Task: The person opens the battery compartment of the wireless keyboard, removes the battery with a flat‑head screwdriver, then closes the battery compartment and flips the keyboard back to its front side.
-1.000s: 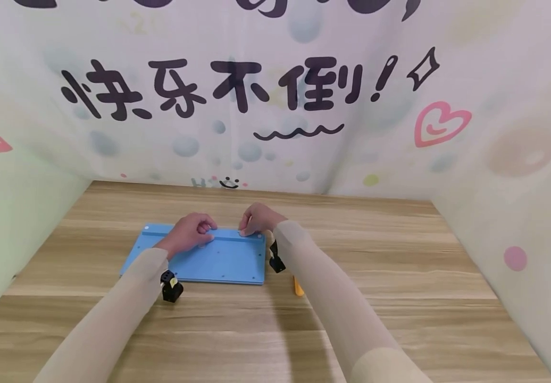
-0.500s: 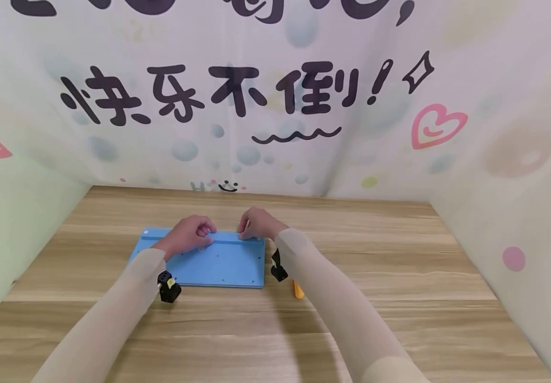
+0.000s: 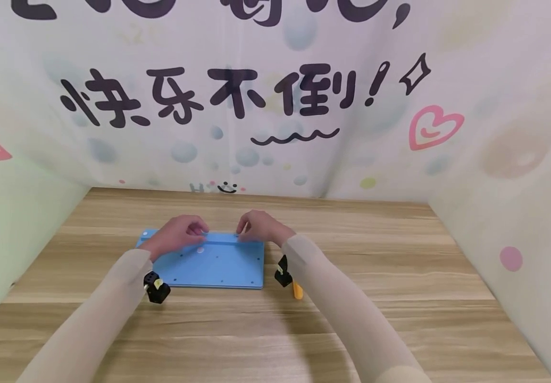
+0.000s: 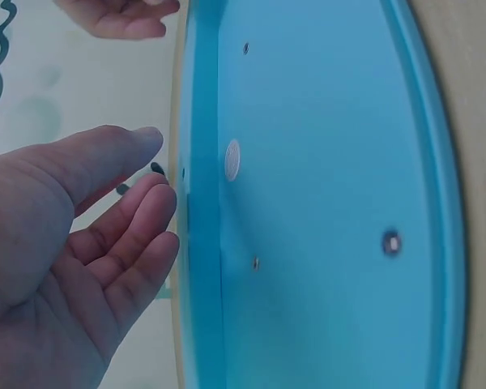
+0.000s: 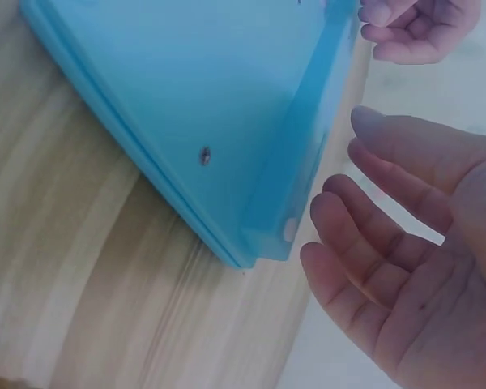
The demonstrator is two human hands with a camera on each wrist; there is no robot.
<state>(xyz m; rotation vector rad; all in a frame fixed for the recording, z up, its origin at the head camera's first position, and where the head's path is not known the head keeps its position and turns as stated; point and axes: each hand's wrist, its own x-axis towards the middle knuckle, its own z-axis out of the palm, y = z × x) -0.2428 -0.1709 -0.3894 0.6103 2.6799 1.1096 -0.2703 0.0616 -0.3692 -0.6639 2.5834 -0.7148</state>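
A flat blue panel [image 3: 218, 268], which looks like a keyboard lying underside up, rests on the wooden table. Small screws [image 4: 391, 243] dot its face, and a round white pad [image 4: 232, 160] sits near the raised ridge along its far edge. My left hand [image 3: 180, 233] hovers over that ridge with bent fingers and a gap between thumb and fingertips; nothing is in it. Close to the far right corner is my right hand [image 3: 260, 226], its fingers loosely curved and holding nothing. In the right wrist view another white pad [image 5: 290, 229] shows at the ridge's end.
An orange stick-shaped object [image 3: 298, 290] lies right of the panel, partly covered by my right sleeve [image 3: 337, 298]. A printed cloth backdrop [image 3: 275, 149] rises behind the table [image 3: 237, 340], with pale walls at both sides.
My left hand has moved left, baring a white pad on the panel. My right hand's fingertips have loosened from the ridge near the corner. The head view has tilted up slightly.
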